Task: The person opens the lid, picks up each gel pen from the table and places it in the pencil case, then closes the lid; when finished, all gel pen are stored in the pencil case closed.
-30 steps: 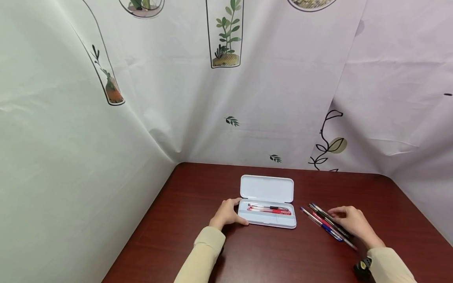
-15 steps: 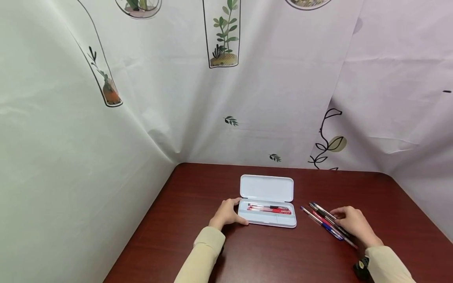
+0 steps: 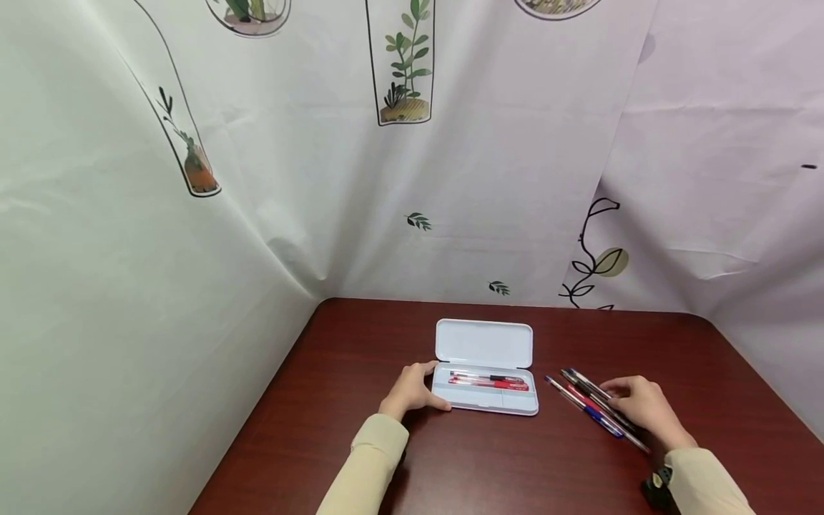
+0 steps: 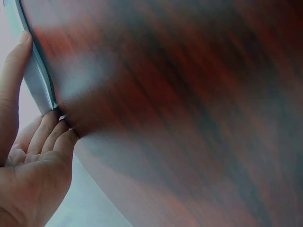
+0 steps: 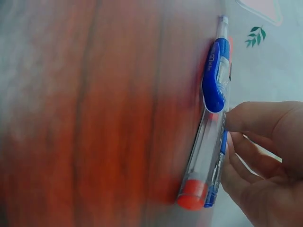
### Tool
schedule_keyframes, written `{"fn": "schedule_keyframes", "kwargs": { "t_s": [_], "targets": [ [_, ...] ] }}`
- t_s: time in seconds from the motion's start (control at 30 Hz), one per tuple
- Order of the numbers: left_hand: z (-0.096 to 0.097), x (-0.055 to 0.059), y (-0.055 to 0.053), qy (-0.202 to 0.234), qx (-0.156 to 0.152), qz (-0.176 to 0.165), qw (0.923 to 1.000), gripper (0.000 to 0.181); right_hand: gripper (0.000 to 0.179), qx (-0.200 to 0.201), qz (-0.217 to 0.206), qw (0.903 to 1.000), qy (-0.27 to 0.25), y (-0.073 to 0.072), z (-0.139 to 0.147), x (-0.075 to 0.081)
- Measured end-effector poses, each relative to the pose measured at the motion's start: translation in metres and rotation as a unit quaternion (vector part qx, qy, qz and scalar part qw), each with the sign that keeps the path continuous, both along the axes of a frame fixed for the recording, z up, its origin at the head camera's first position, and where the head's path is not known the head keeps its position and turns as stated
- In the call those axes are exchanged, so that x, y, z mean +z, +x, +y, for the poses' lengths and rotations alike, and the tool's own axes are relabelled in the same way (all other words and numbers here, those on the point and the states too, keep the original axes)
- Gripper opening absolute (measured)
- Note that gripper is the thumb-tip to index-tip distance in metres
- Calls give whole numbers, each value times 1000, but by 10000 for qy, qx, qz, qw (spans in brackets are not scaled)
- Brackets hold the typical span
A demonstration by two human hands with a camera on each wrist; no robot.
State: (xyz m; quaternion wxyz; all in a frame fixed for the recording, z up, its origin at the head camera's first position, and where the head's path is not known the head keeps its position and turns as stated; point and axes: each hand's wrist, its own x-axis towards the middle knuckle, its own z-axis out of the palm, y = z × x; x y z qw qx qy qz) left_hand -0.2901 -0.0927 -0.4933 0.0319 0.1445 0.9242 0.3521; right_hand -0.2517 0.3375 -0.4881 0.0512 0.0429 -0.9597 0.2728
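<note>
A white pencil case [image 3: 484, 343] lies with its lid raised on the table. Inside are a red pen [image 3: 511, 385] and a black-and-clear pen [image 3: 502, 378]. My left hand [image 3: 410, 388] grips the case's left end, thumb at the front edge, fingers at the back corner. To the right of the case several pens lie side by side at a slant, among them a blue-and-clear pen [image 3: 594, 413]. My right hand [image 3: 646, 410] pinches at the far side of this group; which pen it holds I cannot tell. Close up, the thumb overlaps a blue-clipped pen [image 5: 215, 92] beside a red-ended clear pen [image 5: 193, 194].
The dark red-brown table [image 3: 502, 472] runs back to a white cloth backdrop [image 3: 515, 179] printed with plants. Cloth also closes off the left side. A black device [image 3: 656, 486] is worn at the right wrist.
The right thumb and fingers have closed in slightly on the pens, whose positions shifted a little. The left hand and the case stay put, while the head view tilts slightly.
</note>
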Motion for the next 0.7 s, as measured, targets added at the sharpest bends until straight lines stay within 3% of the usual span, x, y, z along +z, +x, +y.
{"fn": "schedule_keyframes", "kwargs": {
  "t_s": [0.37, 0.7],
  "targets": [
    [-1, -2, 2, 26, -37, 58, 10000, 90, 20, -75, -318, 9990, -311, 1, 0, 1],
    [-1, 0, 1, 41, -36, 118, 9999, 89, 20, -32, -177, 9991, -383, 1, -9, 5]
  ]
}}
